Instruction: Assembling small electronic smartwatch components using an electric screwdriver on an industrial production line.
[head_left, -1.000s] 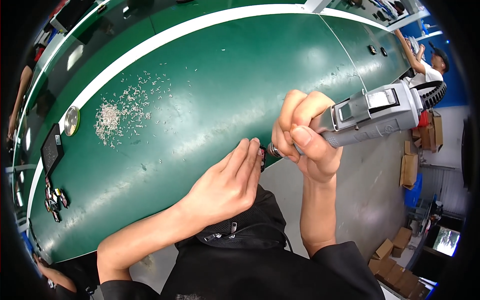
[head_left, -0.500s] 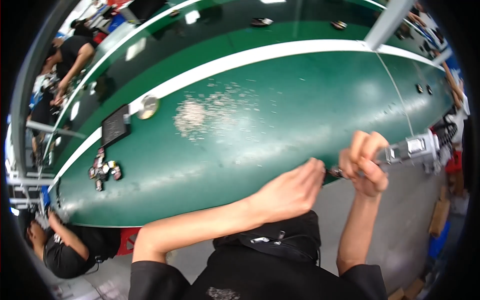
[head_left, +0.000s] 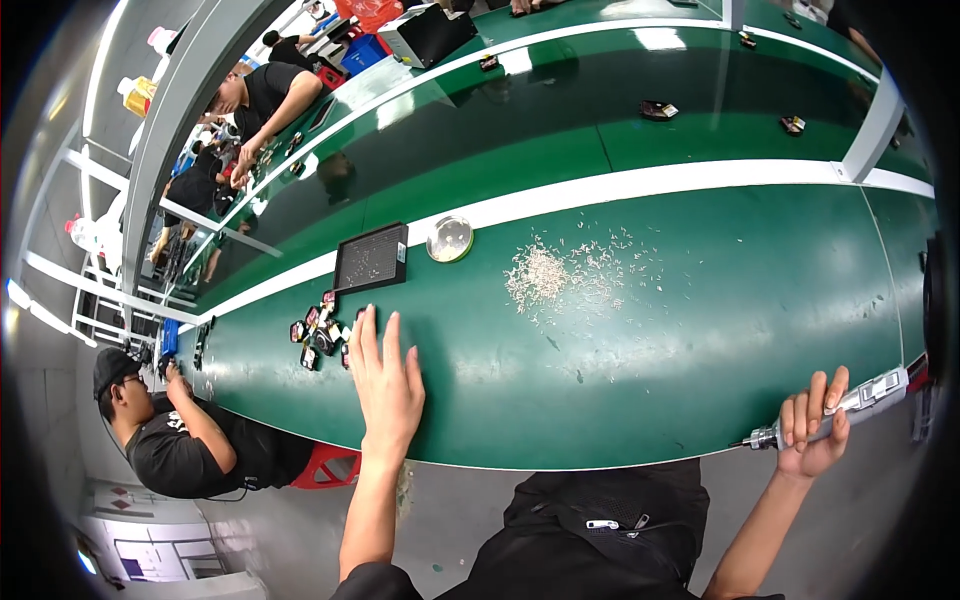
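Fingers stretched and apart, my left hand (head_left: 386,390) is over the green worktable, its fingertips beside a cluster of small black parts (head_left: 322,338) with red and white marks. At least one of these parts is partly hidden by the fingers. At the table's near right edge, my right hand (head_left: 815,430) is wrapped round a grey electric screwdriver (head_left: 873,396). Its dark bit points left and reaches over the table edge. Between the hands, farther back, lies a loose pile of tiny pale screw-like pieces (head_left: 540,277), scattered thinly toward the right.
A black tray (head_left: 398,272) with a few small pieces stands behind the cluster. Beside it is a round clear dish (head_left: 450,240). A white rail (head_left: 620,196) divides the table from a green belt carrying several black parts. A co-worker (head_left: 190,440) sits at the left end.
My left hand has moved from near the screwdriver's tip leftward to the black parts, its fingers now spread. My right hand still grips the screwdriver, now lower. The view has turned left.
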